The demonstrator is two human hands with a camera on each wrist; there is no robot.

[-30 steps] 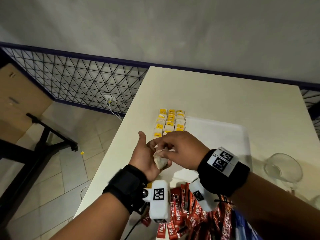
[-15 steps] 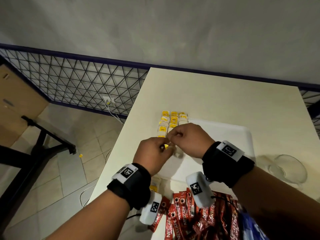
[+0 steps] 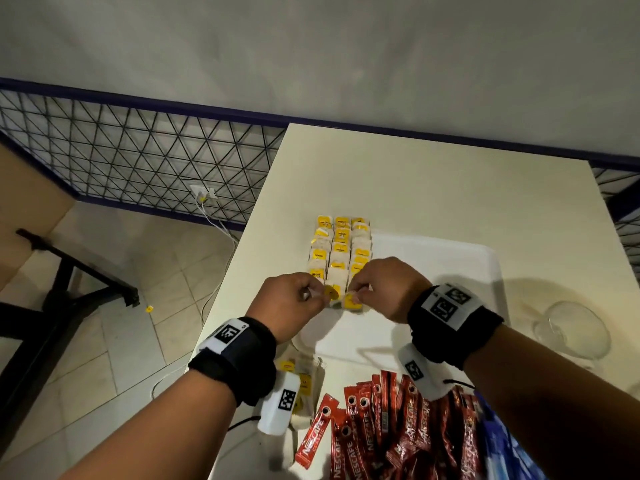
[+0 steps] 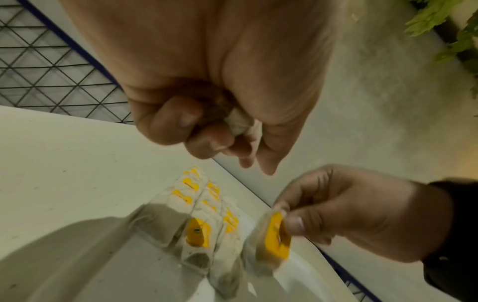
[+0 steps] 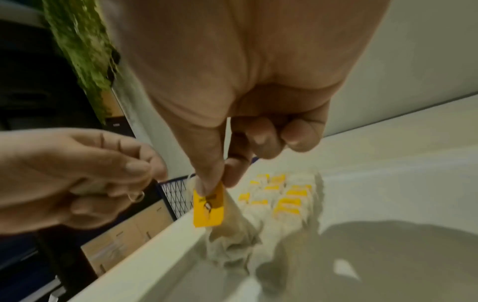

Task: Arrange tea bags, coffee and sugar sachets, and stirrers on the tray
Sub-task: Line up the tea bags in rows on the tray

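Three rows of tea bags [image 3: 341,251] with yellow tags lie along the left end of the white tray [image 3: 433,258]. My right hand [image 3: 356,296] pinches one tea bag [image 5: 208,206] by its yellow tag, and the bag hangs down onto the tray at the near end of the rows. My left hand [image 3: 317,297] hovers just left of it, fingers curled round a crumpled tea bag [image 4: 238,123]. Another tagged bag [image 4: 198,235] lies at the row's end below the left hand. Red coffee sachets [image 3: 381,427] lie heaped near my wrists.
Loose tea bags [image 3: 301,372] lie on the table under my left wrist. A glass bowl [image 3: 571,330] stands right of the tray, and a blue packet [image 3: 502,445] lies by the sachets. The table's left edge [image 3: 242,265] drops to a tiled floor.
Both hands moved forward from near my body to the near end of the tea bag rows. The right hand took a bag from the left palm and lowered it onto the tray.
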